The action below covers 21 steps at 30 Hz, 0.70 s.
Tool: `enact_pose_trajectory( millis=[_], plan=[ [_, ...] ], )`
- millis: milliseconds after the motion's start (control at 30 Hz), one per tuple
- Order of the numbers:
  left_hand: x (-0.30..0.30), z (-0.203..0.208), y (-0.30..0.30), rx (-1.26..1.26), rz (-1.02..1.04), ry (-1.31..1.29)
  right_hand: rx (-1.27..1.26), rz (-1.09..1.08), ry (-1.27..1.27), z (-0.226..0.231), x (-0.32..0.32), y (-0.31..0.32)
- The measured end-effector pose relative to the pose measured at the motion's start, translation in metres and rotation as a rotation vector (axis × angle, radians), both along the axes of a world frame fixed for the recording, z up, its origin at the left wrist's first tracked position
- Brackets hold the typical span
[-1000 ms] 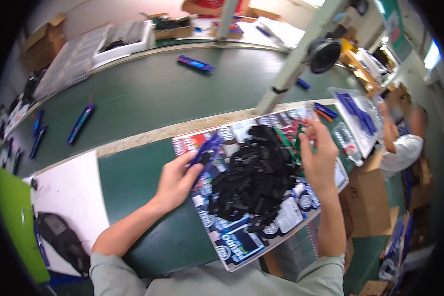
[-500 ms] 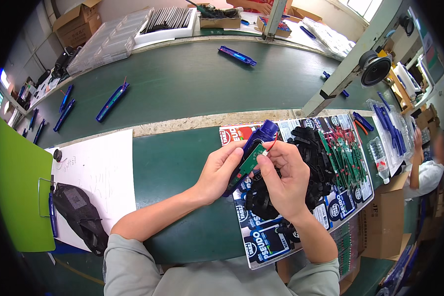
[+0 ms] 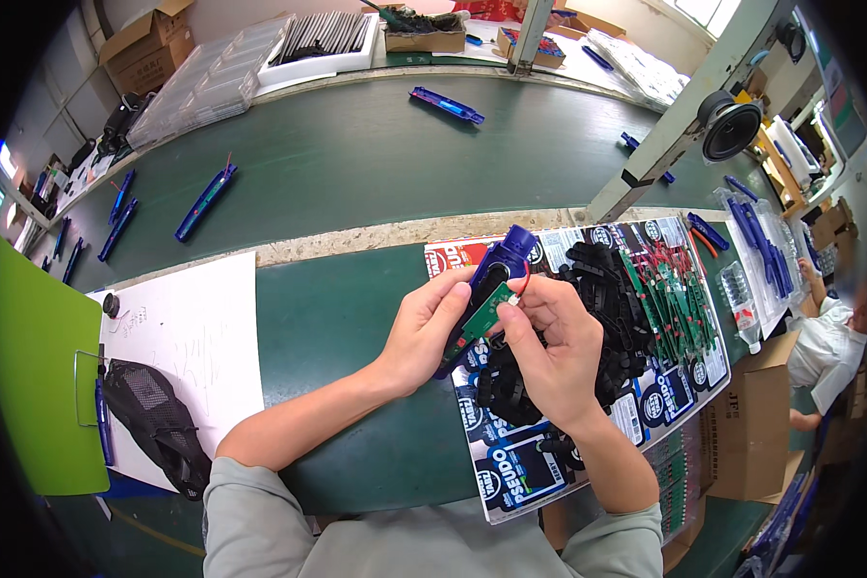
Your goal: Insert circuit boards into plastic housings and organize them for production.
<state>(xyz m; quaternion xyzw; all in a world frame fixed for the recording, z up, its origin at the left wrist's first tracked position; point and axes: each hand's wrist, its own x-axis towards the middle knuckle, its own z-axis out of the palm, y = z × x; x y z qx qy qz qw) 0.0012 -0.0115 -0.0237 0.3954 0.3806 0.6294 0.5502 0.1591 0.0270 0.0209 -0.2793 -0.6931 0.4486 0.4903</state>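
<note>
My left hand [image 3: 422,332] is closed around a long blue plastic housing [image 3: 516,249], tilted with its round collar end up and to the right. A narrow green circuit board [image 3: 482,316] lies along the housing's open side, under my left thumb. My right hand [image 3: 554,347] pinches at the board's upper end, where a small white connector [image 3: 513,300] with a red wire [image 3: 526,276] shows at the fingertips. Whether the connector is seated in the board cannot be made out. Black plastic parts [image 3: 612,318] are heaped beneath and beside my right hand.
Green circuit boards with red wires [image 3: 672,303] lie piled on a printed sheet [image 3: 520,477]. Beyond the ledge, a green conveyor belt [image 3: 328,164] carries spaced blue housings [image 3: 205,202]. Orange-handled pliers [image 3: 705,236], a bottle [image 3: 739,306] and a post with a speaker [image 3: 730,127] stand right.
The housings on the belt have shifted left. My hands stay almost in place, the blue housing slightly turned. At the far side a person's hand has left view; the person at right has moved.
</note>
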Motion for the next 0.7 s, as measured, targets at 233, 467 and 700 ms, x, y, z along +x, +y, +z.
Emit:
enact_pose_trajectory(
  millis=[233,467,700],
  plan=[
    [0.003,0.006,-0.003,0.06,-0.017,0.082,0.492,-0.313,-0.399,0.009,-0.001,0.005],
    [0.013,0.005,-0.014,0.122,-0.003,0.156,0.196,-0.337,-0.232,-0.004,-0.005,0.007],
    [0.011,-0.011,-0.003,0.119,0.055,0.271,-0.056,-0.093,-0.155,-0.016,0.004,0.023]
  ],
)
